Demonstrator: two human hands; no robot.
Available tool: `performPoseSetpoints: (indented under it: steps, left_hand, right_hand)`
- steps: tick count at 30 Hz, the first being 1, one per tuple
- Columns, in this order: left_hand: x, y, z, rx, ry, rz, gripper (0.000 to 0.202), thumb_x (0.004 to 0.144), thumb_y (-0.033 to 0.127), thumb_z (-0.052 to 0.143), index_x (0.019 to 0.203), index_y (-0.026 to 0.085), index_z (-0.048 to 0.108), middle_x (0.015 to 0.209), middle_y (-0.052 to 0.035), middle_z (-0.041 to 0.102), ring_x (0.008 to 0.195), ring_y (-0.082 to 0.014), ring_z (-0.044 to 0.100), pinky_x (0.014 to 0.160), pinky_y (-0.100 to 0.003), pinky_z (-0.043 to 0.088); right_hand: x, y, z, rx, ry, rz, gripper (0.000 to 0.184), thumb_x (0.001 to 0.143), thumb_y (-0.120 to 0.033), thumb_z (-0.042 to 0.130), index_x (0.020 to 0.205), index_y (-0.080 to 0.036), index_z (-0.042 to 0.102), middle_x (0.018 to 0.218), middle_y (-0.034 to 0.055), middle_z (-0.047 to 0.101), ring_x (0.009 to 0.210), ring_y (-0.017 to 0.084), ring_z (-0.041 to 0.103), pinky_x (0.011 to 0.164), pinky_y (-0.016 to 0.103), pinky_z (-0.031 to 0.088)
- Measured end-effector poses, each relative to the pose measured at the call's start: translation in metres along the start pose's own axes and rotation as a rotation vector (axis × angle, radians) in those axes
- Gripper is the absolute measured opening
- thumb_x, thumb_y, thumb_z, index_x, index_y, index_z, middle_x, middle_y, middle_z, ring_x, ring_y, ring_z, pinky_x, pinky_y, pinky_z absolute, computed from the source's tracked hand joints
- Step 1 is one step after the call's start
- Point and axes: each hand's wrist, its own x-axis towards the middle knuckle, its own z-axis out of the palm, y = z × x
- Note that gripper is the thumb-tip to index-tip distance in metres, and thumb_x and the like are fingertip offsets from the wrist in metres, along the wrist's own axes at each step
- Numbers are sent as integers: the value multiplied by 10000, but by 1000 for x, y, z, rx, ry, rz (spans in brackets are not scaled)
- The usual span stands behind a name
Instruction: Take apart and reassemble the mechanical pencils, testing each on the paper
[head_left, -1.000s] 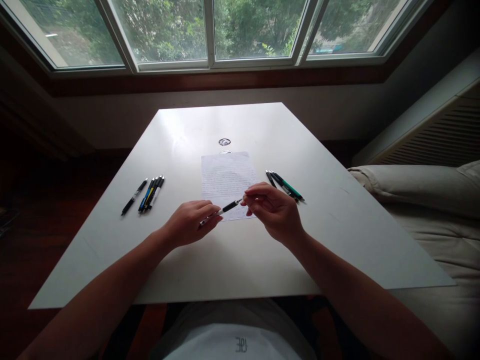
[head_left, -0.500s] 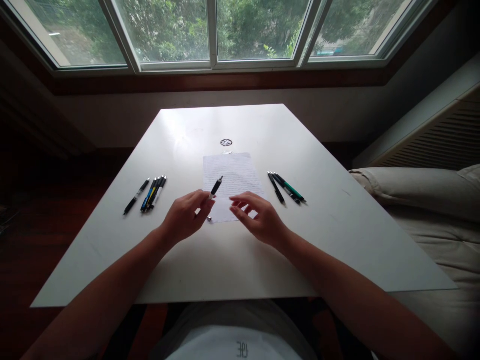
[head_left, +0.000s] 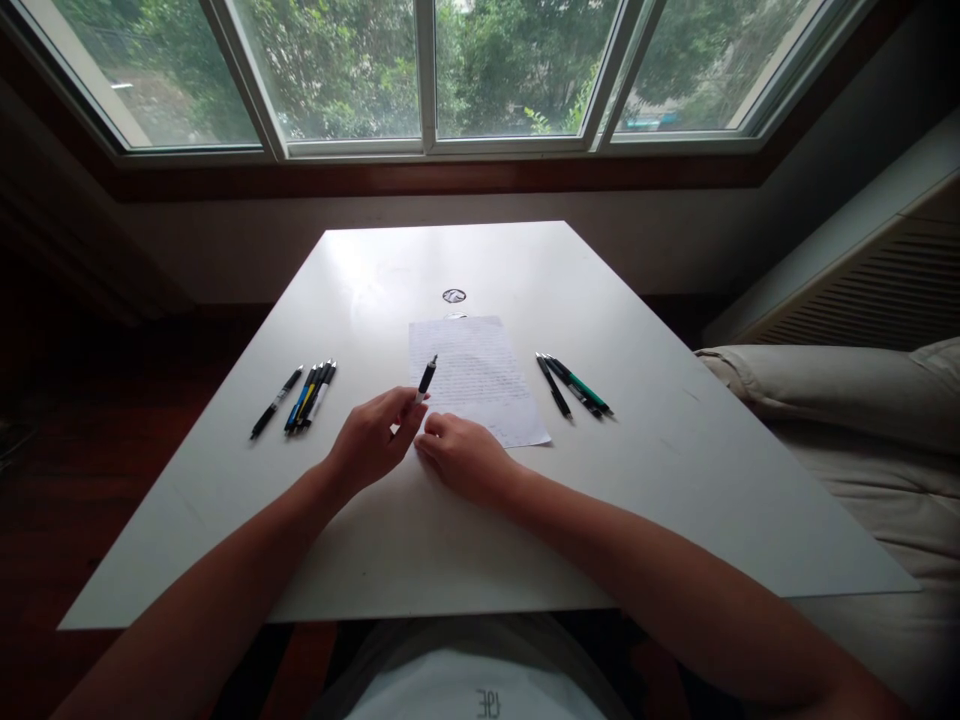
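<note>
My left hand (head_left: 371,445) is closed round a black pen (head_left: 426,380), whose free end points up and away over a sheet of written paper (head_left: 480,375). My right hand (head_left: 465,460) rests on the white table (head_left: 675,450) right beside the left hand, at the sheet's near left corner. Its fingers are curled down onto the tabletop, and whatever lies under the fingertips is hidden.
Several pens (head_left: 307,395) lie in a row left of the sheet, and a few more pens (head_left: 574,385) lie to its right. A round cable cap (head_left: 454,296) sits beyond the paper. A pale cushion (head_left: 840,390) borders the table's right side.
My right hand let go of the pen's end and dropped to the table near a small piece lying there. The left hand swung the pen upright. The camera tilted slightly.
</note>
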Motion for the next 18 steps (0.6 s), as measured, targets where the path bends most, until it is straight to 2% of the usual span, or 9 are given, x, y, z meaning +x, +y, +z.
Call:
performPoseSetpoints:
  steps: [3,6,9,12,15,18]
  left_hand:
    - [0,1,1,-8,-14,3,191,984,295,508,1101,177,601,861,-31,648,728,-141,591,634,-232,447]
    - [0,2,2,-27,-27,18,188,984,291,507,1100,174,599,842,-26,635,708,-135,575,631,-233,441]
    - [-1,3,2,-40,-39,43,178,984,285,509,1090,174,599,837,-27,629,701,-132,560,640,-238,438]
    - [-1,3,3,-37,-75,80,160,986,273,505,1067,175,602,825,-26,618,692,-128,545,640,-238,428]
    - [-1,4,3,-34,-119,117,151,987,267,501,1059,172,592,825,-27,606,673,-120,525,610,-226,410]
    - [-1,5,4,-33,-156,135,140,988,267,499,1051,176,584,830,-28,600,664,-117,510,581,-213,395]
  right_hand:
    - [-4,4,2,15,46,-41,251,1001,-201,426,877,-144,636,898,96,636,778,184,550,671,298,398]
    - [-11,12,-8,120,168,-15,204,974,-187,457,878,-143,631,855,81,628,739,167,547,663,290,419]
    - [-18,22,-27,342,351,100,105,919,-194,541,879,-161,632,816,45,619,686,140,541,646,277,448]
    - [-23,31,-46,654,540,325,101,898,-269,609,857,-180,633,737,13,618,635,128,558,577,259,464]
    - [-25,33,-60,957,638,470,200,885,-378,655,888,-179,641,712,6,636,551,112,562,458,230,441]
    - [-27,30,-67,1075,665,472,245,853,-411,701,905,-176,658,777,28,683,554,114,599,417,219,439]
